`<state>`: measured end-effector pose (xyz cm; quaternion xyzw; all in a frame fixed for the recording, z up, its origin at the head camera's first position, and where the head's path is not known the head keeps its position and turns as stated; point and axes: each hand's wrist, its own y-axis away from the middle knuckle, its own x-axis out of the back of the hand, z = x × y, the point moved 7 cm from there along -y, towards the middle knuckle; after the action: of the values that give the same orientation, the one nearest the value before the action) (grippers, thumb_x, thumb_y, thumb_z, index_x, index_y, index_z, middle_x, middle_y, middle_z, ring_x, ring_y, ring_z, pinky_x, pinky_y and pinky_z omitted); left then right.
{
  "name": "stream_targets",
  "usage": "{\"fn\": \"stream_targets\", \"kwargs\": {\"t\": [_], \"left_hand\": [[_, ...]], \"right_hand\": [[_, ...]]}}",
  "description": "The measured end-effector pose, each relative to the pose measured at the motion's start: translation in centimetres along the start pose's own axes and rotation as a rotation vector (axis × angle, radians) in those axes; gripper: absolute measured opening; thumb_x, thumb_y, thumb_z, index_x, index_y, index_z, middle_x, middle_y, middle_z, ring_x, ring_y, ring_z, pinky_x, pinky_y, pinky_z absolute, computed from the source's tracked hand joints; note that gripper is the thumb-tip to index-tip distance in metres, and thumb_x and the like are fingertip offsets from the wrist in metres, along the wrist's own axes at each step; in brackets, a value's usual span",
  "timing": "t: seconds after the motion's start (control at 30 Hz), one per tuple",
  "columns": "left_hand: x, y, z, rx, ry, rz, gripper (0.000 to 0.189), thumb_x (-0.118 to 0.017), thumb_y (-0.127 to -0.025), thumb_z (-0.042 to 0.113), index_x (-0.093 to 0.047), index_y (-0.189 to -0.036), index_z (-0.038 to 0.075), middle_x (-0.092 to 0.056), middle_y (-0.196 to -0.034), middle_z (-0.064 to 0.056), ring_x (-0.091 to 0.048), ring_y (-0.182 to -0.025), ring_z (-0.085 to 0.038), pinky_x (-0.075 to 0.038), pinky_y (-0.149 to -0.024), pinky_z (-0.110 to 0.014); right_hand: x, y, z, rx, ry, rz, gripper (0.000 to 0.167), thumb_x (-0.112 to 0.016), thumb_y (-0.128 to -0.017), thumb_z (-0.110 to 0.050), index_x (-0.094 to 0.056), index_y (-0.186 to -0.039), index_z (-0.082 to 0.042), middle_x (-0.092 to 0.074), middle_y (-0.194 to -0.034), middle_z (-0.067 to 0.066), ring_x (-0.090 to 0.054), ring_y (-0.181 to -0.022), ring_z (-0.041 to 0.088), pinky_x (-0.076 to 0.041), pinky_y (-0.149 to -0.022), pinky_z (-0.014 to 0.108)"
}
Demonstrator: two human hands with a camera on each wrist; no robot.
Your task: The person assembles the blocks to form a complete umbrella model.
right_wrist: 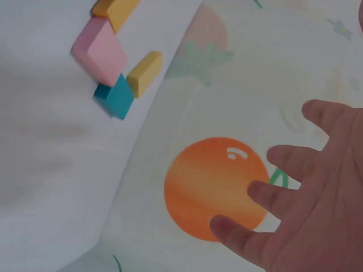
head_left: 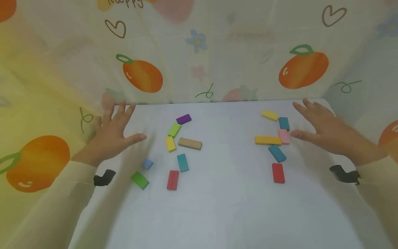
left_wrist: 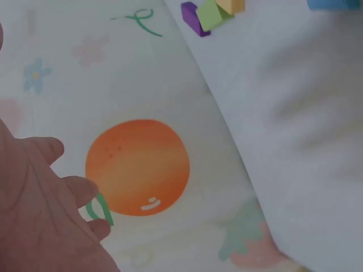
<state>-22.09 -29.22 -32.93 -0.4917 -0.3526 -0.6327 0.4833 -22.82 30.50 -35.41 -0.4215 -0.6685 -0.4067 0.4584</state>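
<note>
Fingers spread, my left hand (head_left: 113, 138) hovers over the table's left side and holds nothing. Nearest it are a small blue block (head_left: 147, 164), a green block (head_left: 140, 180) and a yellow block (head_left: 170, 144). My right hand (head_left: 326, 129) is likewise spread and holds nothing, its thumb tip beside the pink block (head_left: 284, 137) in the head view. Around that pink block lie a long orange-yellow block (head_left: 268, 140), two teal-blue blocks and a yellow block (head_left: 269, 116). Both palms show in the wrist views, the left hand (left_wrist: 51, 198) and the right hand (right_wrist: 317, 192).
On the left also lie a purple block (head_left: 183, 119), a lime block (head_left: 174, 130), a tan plank (head_left: 190, 144), a teal block (head_left: 182, 162) and a red block (head_left: 172, 180). Another red block (head_left: 278, 173) lies right. A fruit-printed cloth (head_left: 217, 62) backs the white table (head_left: 217, 207).
</note>
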Motion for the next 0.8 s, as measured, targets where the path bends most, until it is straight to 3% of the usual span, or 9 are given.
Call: {"fn": "stream_targets", "kwargs": {"t": [0.17, 0.27, 0.4, 0.47, 0.6, 0.7, 0.8], "left_hand": [[-1.1, 0.4, 0.7, -0.045, 0.126, 0.013, 0.106, -0.072, -0.101, 0.057, -0.009, -0.177, 0.016, -0.019, -0.178, -0.022, -0.011, -0.158, -0.054, 0.002, -0.114, -0.08], [-1.9, 0.8, 1.0, -0.056, 0.207, 0.023, 0.105, -0.074, -0.101, 0.055, -0.013, -0.176, 0.015, -0.027, -0.175, -0.023, -0.019, -0.155, -0.054, -0.004, -0.113, -0.079], [-3.0, 1.3, 1.2, -0.104, 0.396, 0.066, 0.098, -0.074, -0.102, 0.051, -0.02, -0.176, 0.016, -0.03, -0.175, -0.019, -0.024, -0.154, -0.052, -0.006, -0.115, -0.08], [-3.9, 1.5, 1.5, -0.149, 0.499, 0.094, 0.092, -0.074, -0.103, 0.049, -0.026, -0.175, 0.017, -0.035, -0.173, -0.017, -0.03, -0.153, -0.049, -0.015, -0.116, -0.079], [-6.2, 1.9, 2.4, -0.174, 0.621, 0.081, 0.084, -0.071, -0.106, 0.047, -0.028, -0.174, 0.021, -0.043, -0.169, -0.014, -0.043, -0.148, -0.043, -0.035, -0.11, -0.069], [-8.3, 2.2, 3.1, -0.14, 0.689, 0.013, 0.081, -0.065, -0.109, 0.048, -0.024, -0.175, 0.025, -0.046, -0.167, -0.013, -0.05, -0.144, -0.041, -0.043, -0.108, -0.067], [-10.1, 2.3, 3.9, -0.12, 0.75, -0.039, 0.079, -0.063, -0.111, 0.046, -0.024, -0.175, 0.022, -0.05, -0.163, -0.015, -0.056, -0.139, -0.042, -0.047, -0.106, -0.069]], "right_hand": [[-1.4, 0.4, -0.6, 0.039, -0.164, -0.005, 0.102, -0.073, -0.103, -0.049, -0.012, -0.175, -0.009, -0.012, -0.177, 0.028, -0.01, -0.16, 0.053, -0.019, -0.115, 0.082], [-2.2, 0.7, -0.9, 0.051, -0.259, 0.007, 0.097, -0.074, -0.104, -0.043, -0.016, -0.175, -0.01, -0.018, -0.176, 0.026, -0.018, -0.158, 0.052, -0.024, -0.115, 0.081], [-3.5, 0.9, -1.1, 0.026, -0.341, 0.011, 0.092, -0.071, -0.106, -0.042, -0.019, -0.175, -0.012, -0.025, -0.173, 0.026, -0.034, -0.148, 0.054, -0.037, -0.106, 0.081], [-4.2, 1.1, -1.2, 0.03, -0.382, 0.02, 0.087, -0.071, -0.107, -0.041, -0.025, -0.174, -0.009, -0.032, -0.17, 0.026, -0.044, -0.139, 0.052, -0.044, -0.101, 0.079], [-5.7, 1.4, -1.5, 0.083, -0.441, 0.045, 0.073, -0.075, -0.106, -0.03, -0.042, -0.166, -0.004, -0.055, -0.153, 0.022, -0.06, -0.122, 0.039, -0.057, -0.095, 0.056], [-7.0, 1.6, -1.5, 0.121, -0.47, 0.051, 0.064, -0.078, -0.104, -0.022, -0.052, -0.16, -0.004, -0.065, -0.14, 0.017, -0.064, -0.112, 0.03, -0.057, -0.089, 0.034], [-8.3, 1.7, -1.4, 0.141, -0.514, 0.05, 0.058, -0.08, -0.103, -0.017, -0.057, -0.155, -0.005, -0.066, -0.138, 0.014, -0.066, -0.107, 0.027, -0.056, -0.087, 0.027]]}}
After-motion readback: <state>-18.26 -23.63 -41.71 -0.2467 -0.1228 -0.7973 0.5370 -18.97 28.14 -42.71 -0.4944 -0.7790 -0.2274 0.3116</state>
